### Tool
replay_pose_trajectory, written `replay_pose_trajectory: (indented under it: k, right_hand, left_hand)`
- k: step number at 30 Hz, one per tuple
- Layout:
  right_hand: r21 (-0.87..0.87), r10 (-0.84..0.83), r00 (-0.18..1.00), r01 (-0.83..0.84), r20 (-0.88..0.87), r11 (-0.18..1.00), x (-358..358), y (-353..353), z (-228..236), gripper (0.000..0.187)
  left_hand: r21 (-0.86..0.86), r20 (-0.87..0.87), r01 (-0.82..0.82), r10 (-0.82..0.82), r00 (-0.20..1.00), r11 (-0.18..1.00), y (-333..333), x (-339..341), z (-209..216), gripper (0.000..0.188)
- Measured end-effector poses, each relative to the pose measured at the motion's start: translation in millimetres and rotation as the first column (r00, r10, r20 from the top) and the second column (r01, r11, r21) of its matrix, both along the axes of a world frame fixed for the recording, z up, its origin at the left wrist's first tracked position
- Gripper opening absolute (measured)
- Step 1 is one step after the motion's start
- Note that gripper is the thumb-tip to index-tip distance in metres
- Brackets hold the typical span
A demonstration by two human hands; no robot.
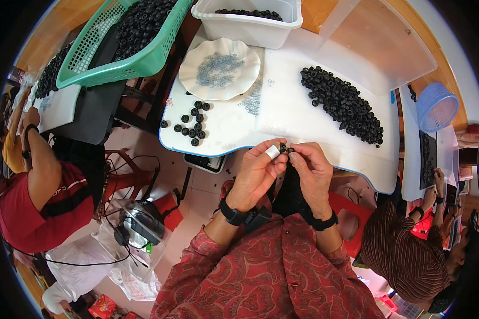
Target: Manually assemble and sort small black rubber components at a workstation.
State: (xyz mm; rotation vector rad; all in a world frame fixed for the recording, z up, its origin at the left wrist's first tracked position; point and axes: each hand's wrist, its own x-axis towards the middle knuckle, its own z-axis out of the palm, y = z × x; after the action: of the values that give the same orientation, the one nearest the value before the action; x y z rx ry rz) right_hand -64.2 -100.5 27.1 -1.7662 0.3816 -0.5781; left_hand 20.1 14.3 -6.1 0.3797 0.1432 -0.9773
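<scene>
Pinching small black rubber ring [283, 148] between both hands [258, 173] [311, 170], I see scalloped white plate [197, 56] holding tiny grey beads [216, 69].

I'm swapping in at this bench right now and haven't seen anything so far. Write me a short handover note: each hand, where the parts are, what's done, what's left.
Left hand: pinching a small black ring at the table edge, a white wrap on one fingertip.
Right hand: fingertips meet the left at the same ring, possibly holding a second tiny part; too small to tell.
Parts: large pile of black rings on the white mat at right; small grey pieces on the scalloped white plate, some spilled beside it.
Done, apparently: a small cluster of rings set apart at left.
Left: the large pile, plus more rings in the white bin and green basket.
</scene>
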Motion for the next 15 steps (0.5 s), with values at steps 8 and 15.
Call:
replay_pose_trajectory:
  k: [8, 15]
  right_hand:
    - [-0.049, -0.017, 0.999, 0.019, 0.038, 0.999, 3.1, 3.6, 2.6, 0.016]
    - [-0.081, -0.032, 0.999, 0.035, 0.039, 0.996, 2.9, 3.5, 1.0, 0.015]
  left_hand:
    - [0.016, 0.027, -0.005, 0.005, 1.0, 1.0, -0.4, -1.4, 4.5, 0.024]
    - [0.024, 0.059, -0.028, 0.027, 0.998, 0.999, -0.9, -3.0, 4.0, 0.023]
